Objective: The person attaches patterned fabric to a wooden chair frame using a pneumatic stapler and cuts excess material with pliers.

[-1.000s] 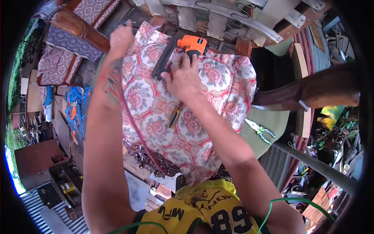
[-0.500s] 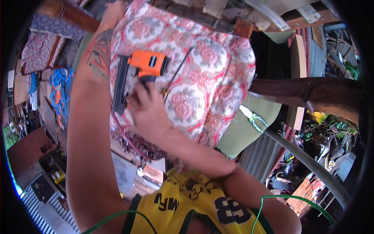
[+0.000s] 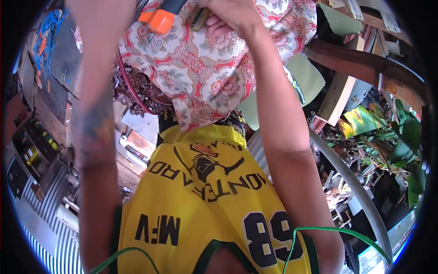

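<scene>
Flower-patterned fabric (image 3: 182,64) in red, pink and white spreads in front of me. On it lies an orange and black staple gun (image 3: 157,20), cut off by the upper edge. My right hand (image 3: 232,16) reaches onto the fabric, fingers curled at the dark yellowish handle of a screwdriver (image 3: 200,19); its shaft is out of sight. Left of the staple gun, my left hand (image 3: 102,18) is smeared by motion and partly cut off, so its fingers cannot be made out.
A red hose (image 3: 130,84) curves beside dark carved wood (image 3: 150,93) at the fabric's left. Green padding (image 3: 308,80) with pliers (image 3: 295,84) partly behind my right arm sits at right, near a brown wooden beam (image 3: 346,64). A grey pipe (image 3: 351,178) and plants (image 3: 397,132) are farther right.
My view has tipped down, so fabric and staple gun appear higher. My right hand has left the staple gun's side for the screwdriver handle. My left hand has come back from the fabric's far edge.
</scene>
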Demonstrator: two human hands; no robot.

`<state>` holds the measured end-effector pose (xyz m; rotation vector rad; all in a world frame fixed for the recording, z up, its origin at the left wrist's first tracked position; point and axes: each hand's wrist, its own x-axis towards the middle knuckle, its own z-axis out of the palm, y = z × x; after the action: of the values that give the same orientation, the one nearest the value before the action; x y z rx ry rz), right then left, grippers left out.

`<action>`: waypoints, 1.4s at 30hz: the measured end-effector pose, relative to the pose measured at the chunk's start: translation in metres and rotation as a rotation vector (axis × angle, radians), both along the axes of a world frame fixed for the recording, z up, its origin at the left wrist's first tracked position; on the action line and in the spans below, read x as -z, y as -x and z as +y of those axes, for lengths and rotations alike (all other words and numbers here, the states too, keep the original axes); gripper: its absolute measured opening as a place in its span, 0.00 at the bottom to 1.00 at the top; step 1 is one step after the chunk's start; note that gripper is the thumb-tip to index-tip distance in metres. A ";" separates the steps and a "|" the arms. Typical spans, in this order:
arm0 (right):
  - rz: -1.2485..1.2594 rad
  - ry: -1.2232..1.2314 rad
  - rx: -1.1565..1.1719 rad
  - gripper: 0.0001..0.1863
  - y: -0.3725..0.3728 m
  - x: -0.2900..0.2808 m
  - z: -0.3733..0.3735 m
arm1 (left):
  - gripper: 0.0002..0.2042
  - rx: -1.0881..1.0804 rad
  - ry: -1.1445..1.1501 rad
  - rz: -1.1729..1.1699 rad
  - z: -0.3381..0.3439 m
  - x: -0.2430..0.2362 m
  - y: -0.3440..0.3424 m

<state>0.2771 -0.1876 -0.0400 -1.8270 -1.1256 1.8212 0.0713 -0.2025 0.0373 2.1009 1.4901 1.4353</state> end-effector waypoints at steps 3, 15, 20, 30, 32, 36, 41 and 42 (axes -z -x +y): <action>-0.040 -0.344 -0.032 0.22 -0.058 -0.010 -0.033 | 0.10 0.045 0.151 -0.328 -0.112 0.070 -0.029; 0.005 -0.097 0.083 0.07 -0.172 -0.020 -0.215 | 0.50 -0.433 0.535 0.430 -0.185 0.154 -0.131; 0.085 -0.055 0.120 0.08 -0.186 -0.005 -0.227 | 0.47 -0.472 0.372 0.457 -0.176 0.164 -0.137; 0.165 -0.010 0.118 0.08 -0.218 -0.002 -0.202 | 0.47 -0.561 0.408 0.469 -0.176 0.162 -0.151; 0.217 0.036 0.107 0.07 -0.218 -0.002 -0.197 | 0.45 -0.585 0.416 0.431 -0.175 0.163 -0.152; 0.182 0.081 0.089 0.06 -0.216 -0.002 -0.187 | 0.45 -0.622 0.414 0.390 -0.173 0.162 -0.158; 0.078 0.033 -0.006 0.10 -0.217 -0.001 -0.182 | 0.43 -0.510 0.369 0.453 -0.186 0.164 -0.137; 0.073 0.034 -0.013 0.10 -0.218 -0.002 -0.182 | 0.43 -0.516 0.373 0.447 -0.192 0.164 -0.132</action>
<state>0.4952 -0.3696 -0.0378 -1.7598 -1.0891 1.9097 0.2035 -0.3946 -0.1265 1.9580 2.3853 0.7171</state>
